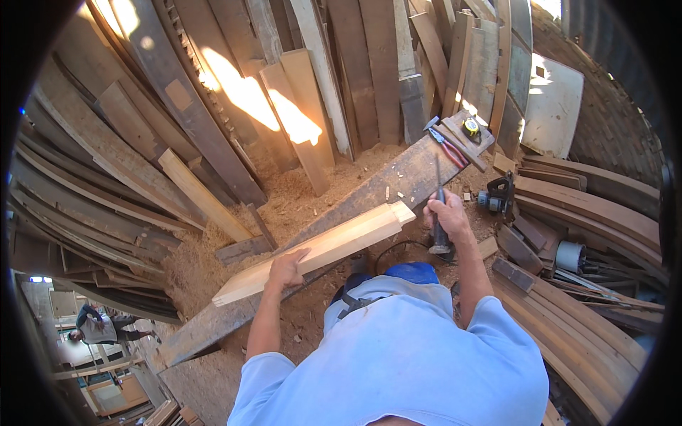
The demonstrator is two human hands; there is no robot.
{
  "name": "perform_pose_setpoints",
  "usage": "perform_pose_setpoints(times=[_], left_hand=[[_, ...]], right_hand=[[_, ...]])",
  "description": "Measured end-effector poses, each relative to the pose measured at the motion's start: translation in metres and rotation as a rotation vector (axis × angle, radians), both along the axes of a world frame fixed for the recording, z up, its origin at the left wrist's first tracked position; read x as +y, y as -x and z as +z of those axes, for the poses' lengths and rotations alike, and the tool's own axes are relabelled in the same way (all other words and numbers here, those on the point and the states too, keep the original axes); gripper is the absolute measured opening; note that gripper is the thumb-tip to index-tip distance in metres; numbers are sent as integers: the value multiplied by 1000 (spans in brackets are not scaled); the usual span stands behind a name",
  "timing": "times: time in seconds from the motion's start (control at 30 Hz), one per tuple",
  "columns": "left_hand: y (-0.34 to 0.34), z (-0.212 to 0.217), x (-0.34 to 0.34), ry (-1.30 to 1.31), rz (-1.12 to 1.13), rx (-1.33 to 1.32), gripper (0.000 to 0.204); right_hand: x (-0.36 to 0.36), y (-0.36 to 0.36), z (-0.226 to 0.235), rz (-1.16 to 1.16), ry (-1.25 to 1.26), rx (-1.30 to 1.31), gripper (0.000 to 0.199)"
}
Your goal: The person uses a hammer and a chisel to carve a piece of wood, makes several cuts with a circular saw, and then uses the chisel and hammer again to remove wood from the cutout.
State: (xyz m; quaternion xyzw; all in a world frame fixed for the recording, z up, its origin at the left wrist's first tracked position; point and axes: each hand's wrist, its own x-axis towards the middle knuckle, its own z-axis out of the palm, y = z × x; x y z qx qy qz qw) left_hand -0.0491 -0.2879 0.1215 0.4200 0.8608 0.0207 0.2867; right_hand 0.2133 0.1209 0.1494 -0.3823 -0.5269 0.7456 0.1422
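A pale, freshly cut wooden board [327, 245] lies along a long worn bench plank [376, 184]; its far right end narrows to a stepped tenon. My left hand [286, 270] grips the near edge of this board around its middle, thumb on top. Just off the tenon end, my right hand [447, 213] is closed around the dark handle of a chisel [440, 238], its thin blade pointing away from me. Beyond that hand, pliers with red handles [449, 150], a hammer [432, 124] and a yellow-black tape measure [471, 128] sit on the bench's far end.
Many boards [369, 71] lean upright at the back and left. Stacked timber [590, 206] and a blue-black power tool [497, 195] are at the right. Sawdust [284, 192] and chips cover the ground. Another person [99, 326] is visible at the far left.
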Motion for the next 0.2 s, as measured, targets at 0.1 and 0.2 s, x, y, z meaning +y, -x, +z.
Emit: perform_pose_setpoints(times=[0.1, 0.2], left_hand=[[7, 21, 20, 135, 3, -10, 87], [17, 27, 30, 271, -3, -23, 88]], right_hand=[[6, -11, -17, -172, -19, -41, 11], [3, -18, -38, -262, -6, -63, 14]])
